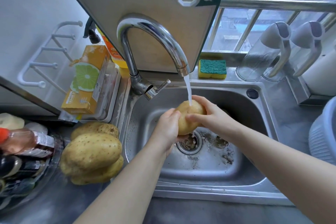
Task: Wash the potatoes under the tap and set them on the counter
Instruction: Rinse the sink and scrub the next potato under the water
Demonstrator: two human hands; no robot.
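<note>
A steel sink (236, 100) spreads beneath the fingers, with its drain (189, 142) straight below them. Beyond the fingers a cutting board (145, 2) leans upright, and in front of it the tap (154, 29) arches so that its spout hangs above them. A pile of potatoes (92, 149) sits on the counter, well left of the fingers. The left hand (167, 129) cups the potato (189, 116) from below, fingers curled round its left side. The right hand (209, 112) grips its right side, fingers bent over the top and thumb across the front. A sponge (212, 68) lies beyond the right fingers. The water stream (188, 89) lands on the potato just beside the right fingertips.
</note>
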